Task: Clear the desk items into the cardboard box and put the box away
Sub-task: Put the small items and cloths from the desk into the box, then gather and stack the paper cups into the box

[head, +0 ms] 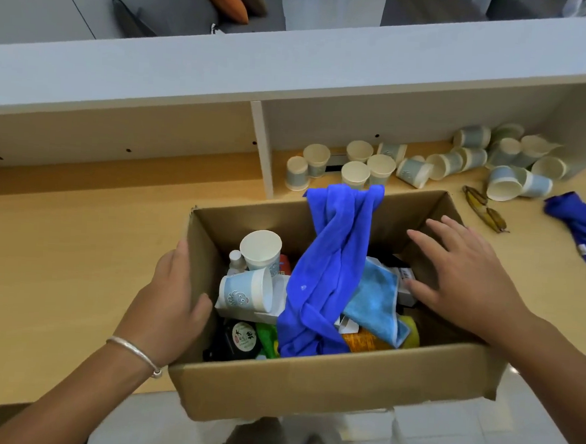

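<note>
Box (326,385) w/ left grip (170,303) clamped on its left wall, right grip (466,277) wide, hovering inside.

Box (326,385) at desk (58,276) front edge, cloth (330,258) over its far wall, cups (425,164) behind, sunglasses (486,209) right

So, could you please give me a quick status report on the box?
Left hand gripping brown cardboard box; right hand open above it. Paper cups, blue cloth still on desk.
</note>
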Motion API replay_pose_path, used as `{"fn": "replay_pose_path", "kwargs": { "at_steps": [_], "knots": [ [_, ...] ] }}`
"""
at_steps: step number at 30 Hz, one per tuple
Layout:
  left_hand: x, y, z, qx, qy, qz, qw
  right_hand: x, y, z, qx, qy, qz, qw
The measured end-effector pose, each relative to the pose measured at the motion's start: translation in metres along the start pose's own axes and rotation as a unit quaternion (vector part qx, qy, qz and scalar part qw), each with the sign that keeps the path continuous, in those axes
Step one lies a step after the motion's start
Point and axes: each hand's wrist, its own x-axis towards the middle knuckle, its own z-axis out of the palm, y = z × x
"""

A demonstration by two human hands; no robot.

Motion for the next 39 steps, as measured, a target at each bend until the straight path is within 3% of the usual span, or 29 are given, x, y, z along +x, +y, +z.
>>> {"fn": "replay_pose_path", "kwargs": {
  "at_steps": [3,7,13,16,19,23,25,28,31,37,39],
  "knots": [
    [0.001,0.022,0.008,-0.01,-0.004,0.013,1.0,0.003,0.016,-0.007,-0.001,0.005,0.019,1.0],
    [0.014,0.045,0.02,0.004,-0.002,0.039,0.999,0.038,0.022,-0.019,0.072,0.08,-0.012,0.994],
    [0.026,0.085,0.038,-0.009,-0.014,0.026,1.0,0.105,0.047,-0.026,0.105,-0.029,-0.065,0.992],
    [0.027,0.101,0.045,-0.028,-0.025,-0.009,0.999,0.107,0.065,-0.027,0.128,0.001,-0.122,0.984],
    [0.028,0.115,0.045,-0.051,-0.014,-0.026,0.998,0.093,0.081,-0.03,0.157,0.092,-0.225,0.957],
    [0.03,0.132,0.034,-0.046,0.013,-0.067,0.997,0.059,0.089,-0.033,0.252,0.127,-0.357,0.89],
    [0.038,0.143,0.024,-0.011,0.048,-0.068,0.996,0.042,0.089,-0.026,0.245,0.077,-0.428,0.867],
    [0.057,0.165,0.011,-0.004,0.082,-0.048,0.995,0.034,0.091,-0.013,0.184,-0.081,-0.475,0.857],
    [0.087,0.19,0.004,-0.009,0.097,-0.005,0.995,0.054,0.099,-0.027,0.232,-0.178,-0.458,0.839],
    [0.179,0.205,0.012,0.024,0.048,0.07,0.996,0.131,0.11,-0.063,0.268,-0.007,-0.267,0.926],
    [0.214,0.205,0.02,0.054,0.028,0.073,0.995,0.17,0.109,-0.054,0.234,-0.004,-0.218,0.947]
  ]
}}
